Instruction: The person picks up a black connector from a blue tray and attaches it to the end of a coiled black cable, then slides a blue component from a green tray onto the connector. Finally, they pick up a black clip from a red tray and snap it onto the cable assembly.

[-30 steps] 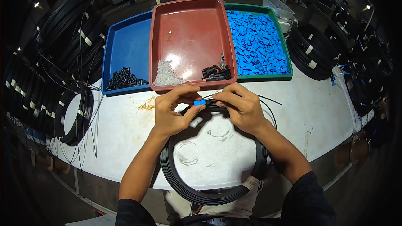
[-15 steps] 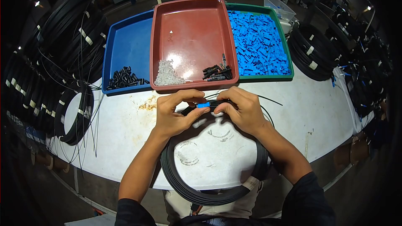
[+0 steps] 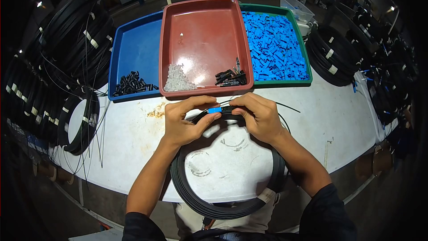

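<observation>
My left hand [image 3: 185, 118] pinches a small blue connector piece [image 3: 214, 110] between thumb and fingers. My right hand [image 3: 258, 116] meets it from the right, its fingertips closed on the thin black cable end at that piece. Both hands hover over the far side of a black cable coil [image 3: 223, 205] that lies on the white table [image 3: 330, 120] in front of me.
Three trays stand beyond my hands: a blue tray [image 3: 133, 49] with black parts, a red tray [image 3: 200, 31] with clear and black parts, and a green tray [image 3: 306, 60] full of blue pieces. Black cable coils [image 3: 332, 56] are stacked left and right.
My hands have drawn closer together, and the blue piece now sits against the cable end held by my right fingers. The coil has not moved.
</observation>
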Available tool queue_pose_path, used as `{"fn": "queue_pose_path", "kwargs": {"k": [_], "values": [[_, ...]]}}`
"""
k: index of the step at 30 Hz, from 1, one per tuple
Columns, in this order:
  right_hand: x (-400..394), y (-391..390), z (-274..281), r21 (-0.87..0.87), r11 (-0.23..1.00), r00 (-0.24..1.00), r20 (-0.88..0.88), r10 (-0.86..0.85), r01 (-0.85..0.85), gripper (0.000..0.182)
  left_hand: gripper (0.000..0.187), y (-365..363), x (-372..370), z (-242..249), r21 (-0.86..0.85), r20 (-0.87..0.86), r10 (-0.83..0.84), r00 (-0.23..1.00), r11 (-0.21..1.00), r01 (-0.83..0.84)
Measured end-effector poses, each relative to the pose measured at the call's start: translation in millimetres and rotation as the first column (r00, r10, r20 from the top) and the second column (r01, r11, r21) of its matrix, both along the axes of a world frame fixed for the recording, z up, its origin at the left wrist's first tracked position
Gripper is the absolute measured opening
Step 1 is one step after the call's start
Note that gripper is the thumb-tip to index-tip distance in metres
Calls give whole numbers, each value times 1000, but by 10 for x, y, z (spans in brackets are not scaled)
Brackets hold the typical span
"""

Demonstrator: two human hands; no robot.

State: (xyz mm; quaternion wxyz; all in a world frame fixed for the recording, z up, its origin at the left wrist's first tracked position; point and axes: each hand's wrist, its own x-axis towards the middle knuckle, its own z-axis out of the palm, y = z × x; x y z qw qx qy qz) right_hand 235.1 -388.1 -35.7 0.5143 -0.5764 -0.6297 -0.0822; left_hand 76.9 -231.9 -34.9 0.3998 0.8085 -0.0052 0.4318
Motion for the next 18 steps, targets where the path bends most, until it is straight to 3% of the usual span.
{"fn": "queue_pose_path", "kwargs": {"k": [3, 11, 18], "values": [[7, -18, 16, -19, 1000, 1000, 11, -5, 5, 16, 29, 14, -11, 29, 71, -67, 45, 997, 997, -41], [14, -15, 10, -5, 1000, 999, 30, 17, -17, 16, 18, 29, -40, 20, 119, -84, -39, 996, 992, 49], [7, -21, 12, -30, 997, 997, -37, 64, -65, 14, 17, 55, -29, -39, 74, -118, -89, 989, 992, 98]]}}
